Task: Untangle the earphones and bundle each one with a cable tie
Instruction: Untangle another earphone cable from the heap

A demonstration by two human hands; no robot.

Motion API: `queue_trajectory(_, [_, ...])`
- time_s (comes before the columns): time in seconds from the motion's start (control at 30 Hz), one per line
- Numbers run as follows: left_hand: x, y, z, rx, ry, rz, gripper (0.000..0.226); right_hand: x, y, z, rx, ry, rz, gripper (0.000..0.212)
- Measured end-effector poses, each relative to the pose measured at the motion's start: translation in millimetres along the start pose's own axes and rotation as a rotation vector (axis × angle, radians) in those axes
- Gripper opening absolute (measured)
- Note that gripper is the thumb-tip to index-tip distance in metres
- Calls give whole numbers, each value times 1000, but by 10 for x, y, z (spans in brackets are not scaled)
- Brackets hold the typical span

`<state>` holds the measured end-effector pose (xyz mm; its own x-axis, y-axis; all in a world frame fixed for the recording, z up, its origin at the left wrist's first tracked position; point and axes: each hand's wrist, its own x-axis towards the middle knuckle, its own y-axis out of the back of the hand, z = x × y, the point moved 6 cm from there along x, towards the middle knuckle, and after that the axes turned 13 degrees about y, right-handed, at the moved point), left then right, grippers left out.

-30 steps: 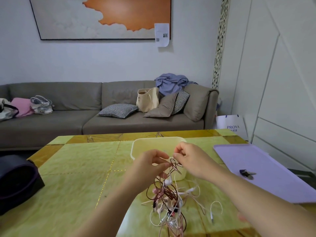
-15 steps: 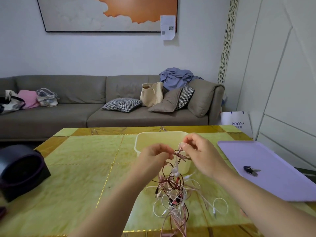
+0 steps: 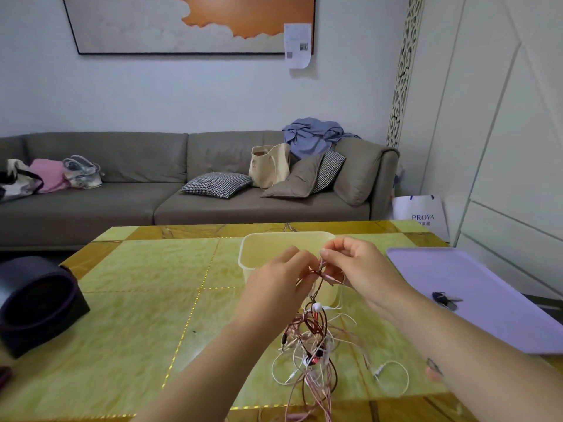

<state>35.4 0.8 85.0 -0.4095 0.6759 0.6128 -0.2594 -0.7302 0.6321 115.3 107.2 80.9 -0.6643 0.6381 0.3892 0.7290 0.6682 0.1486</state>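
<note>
Up above the counter (image 3: 128,300), both hands pinch the tangled earphones (image 3: 313,336): left hand (image 3: 281,280) and right hand (image 3: 358,269) close together, fingertips curled on the cords, the tangle hanging before a cream bin (image 3: 253,254).

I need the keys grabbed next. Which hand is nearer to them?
Right. The right hand, pinching the earphones, is left of the keys; the left hand, pinching them too, is farther left.

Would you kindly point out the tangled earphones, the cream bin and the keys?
tangled earphones (image 3: 315,324): head view, middle of the hanging knot.
cream bin (image 3: 263,252): head view, left inner wall.
keys (image 3: 441,298): head view, dark fob.
</note>
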Motion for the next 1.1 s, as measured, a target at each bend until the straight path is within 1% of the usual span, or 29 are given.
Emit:
queue_trajectory(0.07, [4,-20,-20,50,-52,-19,5,9,11,-9,-13,1,-34,14])
queue_trajectory(0.1, [10,-25,-41,-2,-29,-44,5,7,13,-29,-22,4,-51,15])
queue_trajectory(0.13, [19,-34,-77,-98,38,-81,10,6,18,-34,-35,5,-68,14])
queue_trajectory(0.17, [30,-49,-136,-235,160,-129,13,7,18,-32,-54,5,-88,14])
queue_trajectory(0.23, [4,-115,-216,-588,449,-250,16,-4,7,-3,-93,-10,-135,13])
queue_trajectory(0.27, [-20,-154,-234,-724,547,-285,17,-13,-4,14,-87,-27,-152,12])
queue_trajectory(0.3, [-38,-174,-249,-783,595,-295,17,-23,-17,23,-58,-50,-164,10])
queue_trajectory(0.37, [-41,-179,-266,-749,592,-289,15,-46,-58,5,5,-80,-208,4])
queue_trajectory(0.4, [-36,-174,-267,-713,570,-286,14,-46,-65,-17,-38,-56,-235,5])
queue_trajectory(0.43, [-28,-169,-272,-683,554,-280,13,-33,-53,-62,-162,12,-252,9])
queue_trajectory(0.5, [-13,-155,-290,-641,551,-268,13,3,-17,-191,-485,206,-237,10])
queue_trajectory(0.53, [-12,-150,-300,-627,553,-268,14,10,-18,-245,-567,268,-239,10])
queue_trajectory(0.57, [-15,-151,-308,-617,554,-273,15,11,-29,-267,-595,290,-267,11])
queue_trajectory(0.63, [-27,-155,-316,-608,549,-286,16,-1,-58,-257,-577,251,-357,16])
queue_trajectory(0.7, [-36,-156,-310,-638,559,-295,17,-8,-59,-250,-566,219,-393,20])
queue_trajectory(0.8, [-32,-145,-277,-736,576,-304,16,6,-38,-253,-594,224,-331,25])
queue_trajectory(0.93, [-20,-157,-243,-877,607,-356,17,28,-6,-198,-577,193,-270,23])
queue_trajectory(1.0, [-22,-170,-270,-998,657,-367,18,29,20,-163,-575,166,-269,26])
queue_trajectory(1.1, [-27,-170,-333,-1138,728,-328,18,11,14,-150,-591,129,-303,29])
